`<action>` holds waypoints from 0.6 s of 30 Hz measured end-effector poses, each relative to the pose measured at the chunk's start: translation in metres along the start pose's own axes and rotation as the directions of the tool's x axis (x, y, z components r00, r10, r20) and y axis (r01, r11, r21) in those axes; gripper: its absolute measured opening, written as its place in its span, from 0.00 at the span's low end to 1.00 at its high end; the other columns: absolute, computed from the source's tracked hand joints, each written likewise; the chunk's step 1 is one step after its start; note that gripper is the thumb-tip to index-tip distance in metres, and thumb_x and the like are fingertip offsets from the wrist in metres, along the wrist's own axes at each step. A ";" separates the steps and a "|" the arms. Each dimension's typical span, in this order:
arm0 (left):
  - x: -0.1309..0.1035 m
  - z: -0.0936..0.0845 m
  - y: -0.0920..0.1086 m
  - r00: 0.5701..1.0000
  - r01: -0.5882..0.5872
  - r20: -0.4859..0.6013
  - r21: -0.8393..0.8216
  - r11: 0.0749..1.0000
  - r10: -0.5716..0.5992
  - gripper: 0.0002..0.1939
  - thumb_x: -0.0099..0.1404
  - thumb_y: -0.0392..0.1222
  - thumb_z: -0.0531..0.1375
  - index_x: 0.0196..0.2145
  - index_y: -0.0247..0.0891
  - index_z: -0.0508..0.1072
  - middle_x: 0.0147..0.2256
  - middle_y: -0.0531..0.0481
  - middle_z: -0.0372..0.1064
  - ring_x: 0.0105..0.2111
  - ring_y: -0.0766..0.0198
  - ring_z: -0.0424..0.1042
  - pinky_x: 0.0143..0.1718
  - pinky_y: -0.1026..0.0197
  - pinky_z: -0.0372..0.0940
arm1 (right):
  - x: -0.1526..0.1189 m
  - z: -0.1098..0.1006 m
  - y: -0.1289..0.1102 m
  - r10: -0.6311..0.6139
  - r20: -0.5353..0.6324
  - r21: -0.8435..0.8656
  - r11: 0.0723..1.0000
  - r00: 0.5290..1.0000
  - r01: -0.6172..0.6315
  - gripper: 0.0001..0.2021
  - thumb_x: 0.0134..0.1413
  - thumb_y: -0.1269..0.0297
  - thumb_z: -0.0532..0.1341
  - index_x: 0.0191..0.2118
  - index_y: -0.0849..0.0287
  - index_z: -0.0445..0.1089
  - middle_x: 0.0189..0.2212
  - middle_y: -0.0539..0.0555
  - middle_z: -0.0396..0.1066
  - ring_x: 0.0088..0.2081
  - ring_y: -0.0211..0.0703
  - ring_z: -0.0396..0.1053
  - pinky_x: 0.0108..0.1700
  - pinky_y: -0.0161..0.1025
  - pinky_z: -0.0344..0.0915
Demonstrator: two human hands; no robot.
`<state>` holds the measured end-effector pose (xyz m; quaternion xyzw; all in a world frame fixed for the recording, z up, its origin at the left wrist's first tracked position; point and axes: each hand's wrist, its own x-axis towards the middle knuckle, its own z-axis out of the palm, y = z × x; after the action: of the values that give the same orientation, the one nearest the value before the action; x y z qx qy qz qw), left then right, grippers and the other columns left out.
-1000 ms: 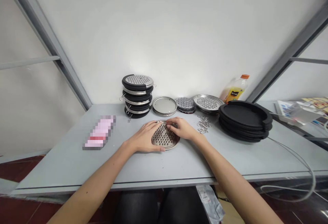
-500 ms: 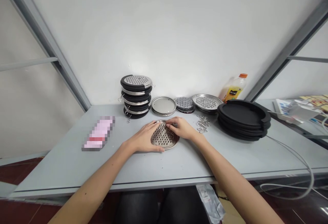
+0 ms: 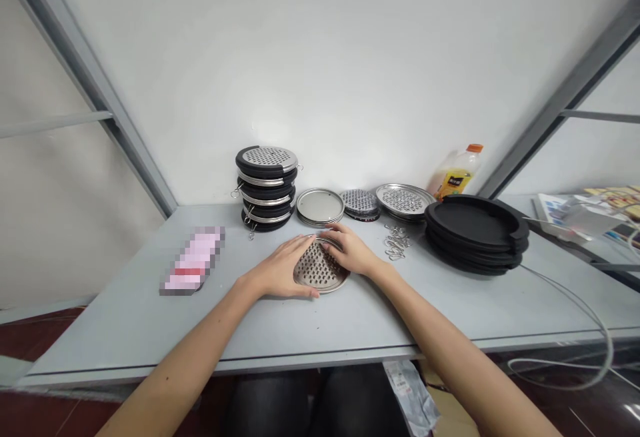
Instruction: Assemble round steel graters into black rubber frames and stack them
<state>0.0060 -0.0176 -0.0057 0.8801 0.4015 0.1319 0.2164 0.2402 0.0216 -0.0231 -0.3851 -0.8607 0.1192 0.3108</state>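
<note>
A round metal grater plate [image 3: 323, 270] lies on the table in front of me, its raised teeth facing up. My left hand [image 3: 280, 269] grips its left side, thumb along the near rim and fingers at the far left edge. From the upper right, my right hand [image 3: 353, 249] holds the plate, fingers over the far rim and thumb above the toothed face. Part of the rim is hidden under both hands. Behind the hands sits a stack of plain round metal discs [image 3: 320, 206]. Small wire hooks [image 3: 397, 242] lie in a pile right of my right hand.
Black-rimmed assembled graters [image 3: 267, 190] are stacked at back left. More grater discs [image 3: 360, 201] and metal-rimmed grater plates [image 3: 404, 200] lie along the wall. Black round holders [image 3: 475, 224], a juice bottle [image 3: 456, 174] and a cable [image 3: 575, 290] are rightward. A pixelated pink object [image 3: 194, 260] lies left.
My right hand's fingers have shifted slightly on the plate, the thumb moving a little downward and the fingers spreading at the far rim. My left hand is nearly unmoved.
</note>
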 end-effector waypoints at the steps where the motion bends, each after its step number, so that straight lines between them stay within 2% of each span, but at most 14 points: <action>1: 0.000 -0.001 -0.001 1.000 0.007 -0.002 0.005 1.000 -0.007 0.61 0.47 0.68 0.64 0.68 0.40 0.39 0.68 0.42 0.35 0.67 0.42 0.37 0.65 0.44 0.44 | 0.000 0.001 0.000 0.007 0.008 -0.011 1.000 1.000 -0.007 0.16 0.59 0.64 0.56 0.51 0.60 0.71 0.53 0.64 0.64 0.54 0.51 0.64 0.58 0.49 0.61; 7: -0.002 -0.005 -0.010 0.996 0.093 -0.016 0.039 0.995 -0.093 0.56 0.48 0.69 0.63 0.66 0.44 0.45 0.68 0.40 0.34 0.67 0.45 0.33 0.64 0.43 0.42 | -0.001 0.004 0.003 -0.013 0.039 -0.051 0.999 0.999 0.015 0.16 0.63 0.63 0.51 0.52 0.61 0.69 0.54 0.65 0.64 0.56 0.51 0.62 0.58 0.50 0.60; 12: -0.001 -0.003 -0.013 0.992 0.130 -0.008 0.023 0.991 -0.130 0.53 0.48 0.69 0.63 0.64 0.42 0.52 0.68 0.39 0.35 0.67 0.45 0.34 0.65 0.45 0.42 | -0.002 0.007 0.004 -0.005 0.068 -0.074 0.997 0.998 0.010 0.18 0.64 0.61 0.51 0.54 0.60 0.68 0.56 0.65 0.62 0.59 0.53 0.59 0.60 0.53 0.57; 18: -0.002 -0.002 -0.015 0.989 0.143 0.014 0.036 0.989 -0.144 0.53 0.49 0.70 0.61 0.65 0.41 0.51 0.68 0.40 0.32 0.67 0.46 0.32 0.65 0.45 0.42 | -0.002 0.008 0.003 -0.007 0.081 -0.086 0.996 0.997 0.014 0.19 0.62 0.59 0.53 0.53 0.62 0.69 0.57 0.68 0.61 0.59 0.56 0.59 0.60 0.55 0.57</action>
<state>-0.0055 -0.0099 -0.0108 0.8536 0.4644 0.1017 0.2132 0.2380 0.0223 -0.0319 -0.3887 -0.8788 0.0957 0.2598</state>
